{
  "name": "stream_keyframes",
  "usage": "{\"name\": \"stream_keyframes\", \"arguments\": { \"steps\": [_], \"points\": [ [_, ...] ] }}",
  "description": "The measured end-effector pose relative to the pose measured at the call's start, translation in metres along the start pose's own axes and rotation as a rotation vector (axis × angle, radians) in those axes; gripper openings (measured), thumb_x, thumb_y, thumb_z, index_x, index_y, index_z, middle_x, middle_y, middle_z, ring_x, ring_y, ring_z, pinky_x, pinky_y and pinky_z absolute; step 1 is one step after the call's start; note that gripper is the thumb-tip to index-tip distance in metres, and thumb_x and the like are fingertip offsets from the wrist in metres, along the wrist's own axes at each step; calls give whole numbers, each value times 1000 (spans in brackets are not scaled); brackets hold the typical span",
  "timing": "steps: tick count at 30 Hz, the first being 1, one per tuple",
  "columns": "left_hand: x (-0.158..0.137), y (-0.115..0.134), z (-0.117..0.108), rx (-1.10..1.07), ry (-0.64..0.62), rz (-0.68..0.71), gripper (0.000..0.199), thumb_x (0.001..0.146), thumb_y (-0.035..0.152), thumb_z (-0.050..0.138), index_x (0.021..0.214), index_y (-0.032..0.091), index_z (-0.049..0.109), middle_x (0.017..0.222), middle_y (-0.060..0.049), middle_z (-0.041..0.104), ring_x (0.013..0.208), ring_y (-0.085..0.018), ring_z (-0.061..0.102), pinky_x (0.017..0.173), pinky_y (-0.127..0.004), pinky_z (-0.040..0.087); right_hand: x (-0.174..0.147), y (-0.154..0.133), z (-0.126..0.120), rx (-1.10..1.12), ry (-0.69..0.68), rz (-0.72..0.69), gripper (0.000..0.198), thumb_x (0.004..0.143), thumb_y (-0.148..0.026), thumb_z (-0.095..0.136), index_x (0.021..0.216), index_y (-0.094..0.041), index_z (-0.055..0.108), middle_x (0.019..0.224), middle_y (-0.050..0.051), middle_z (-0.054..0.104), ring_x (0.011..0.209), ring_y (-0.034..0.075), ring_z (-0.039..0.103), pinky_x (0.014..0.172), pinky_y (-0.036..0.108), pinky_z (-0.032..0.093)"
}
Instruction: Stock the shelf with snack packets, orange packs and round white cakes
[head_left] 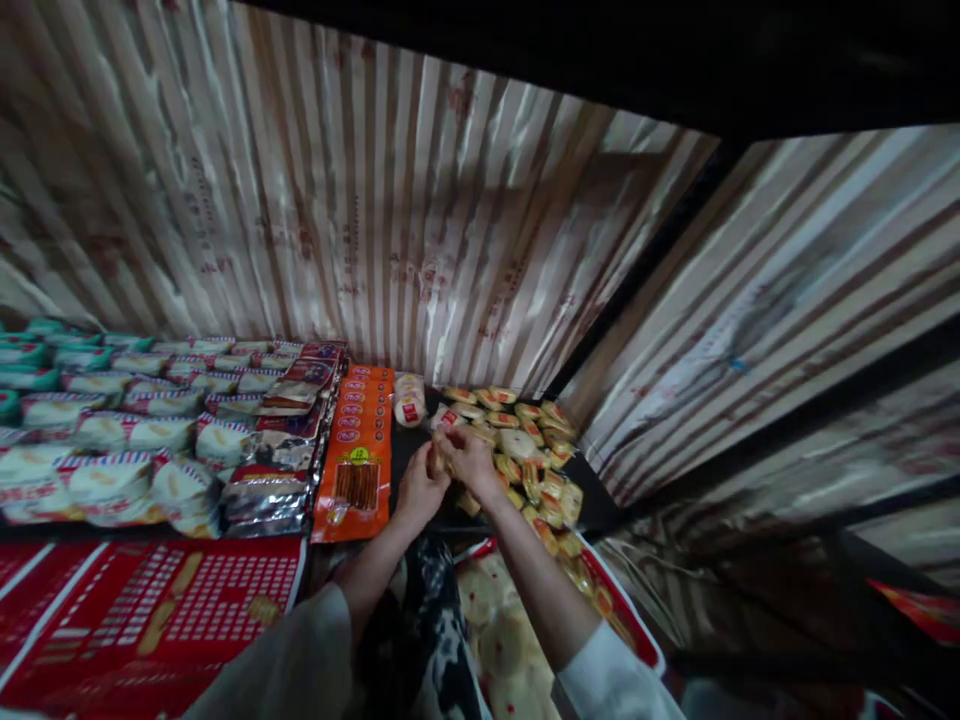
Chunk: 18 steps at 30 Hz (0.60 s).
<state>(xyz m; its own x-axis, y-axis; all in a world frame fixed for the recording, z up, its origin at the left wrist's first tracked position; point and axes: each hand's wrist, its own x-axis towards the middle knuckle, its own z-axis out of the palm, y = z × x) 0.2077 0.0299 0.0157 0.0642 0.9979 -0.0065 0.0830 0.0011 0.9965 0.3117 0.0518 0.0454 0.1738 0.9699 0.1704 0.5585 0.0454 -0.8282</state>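
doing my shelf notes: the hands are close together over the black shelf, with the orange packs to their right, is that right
Not quite: the orange packs are to the left of the left hand and right hand, as the head view shows. The rest stands.

Loose, pale grey-white fabric sleeves are worn on both arms: the left sleeve (300,650) and the right sleeve (611,675) are cut wide and ended along the forearm. Lower down, a black fabric garment with irregular white blotches (442,625) is worn — whether trousers or apron cannot be told — and its finer weave is blurred.
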Motion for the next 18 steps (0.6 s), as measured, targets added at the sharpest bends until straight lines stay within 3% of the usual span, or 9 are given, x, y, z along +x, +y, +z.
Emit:
{"name": "stream_keyframes", "arguments": {
  "steps": [3,7,10,13,18],
  "points": [
    [-1,3,-10,-143,66,-114,38,74,16,61,111,20,61,110,-8,67,98,-20,63,77,-28,54,-1,1,6,150,-33,41,27,81,-34,51,98,-18,65,92,5,71,84,17,66,77,29,51],
    [-1,6,-27,-378,113,-264,27,81,14,47,103,15,62,98,-7,69,83,-16,66,63,-23,54,-2,10,11,91,99,96,31,79,-33,55,104,-17,63,95,6,70,87,18,64,80,31,49],
    [0,5,-34,-487,181,-318,26,80,14,47,100,13,63,94,-8,70,77,-14,67,62,-22,54,-8,17,17,164,-28,172,33,76,-34,59,102,-15,63,76,3,69,70,17,64,65,28,50],
    [2,2,-34,-515,189,-327,24,80,16,50,98,13,64,93,-8,70,75,-14,67,62,-23,55,-12,21,26,316,-143,225,33,74,-32,59,100,-13,63,66,0,66,59,15,61,57,25,47],
    [13,-15,-27,-369,252,-385,28,81,15,52,107,14,61,106,-11,67,88,-16,66,67,-23,54,-3,27,35,283,-62,243,32,74,-28,57,102,-14,62,68,1,67,58,14,60,54,23,46]
  ]
}}
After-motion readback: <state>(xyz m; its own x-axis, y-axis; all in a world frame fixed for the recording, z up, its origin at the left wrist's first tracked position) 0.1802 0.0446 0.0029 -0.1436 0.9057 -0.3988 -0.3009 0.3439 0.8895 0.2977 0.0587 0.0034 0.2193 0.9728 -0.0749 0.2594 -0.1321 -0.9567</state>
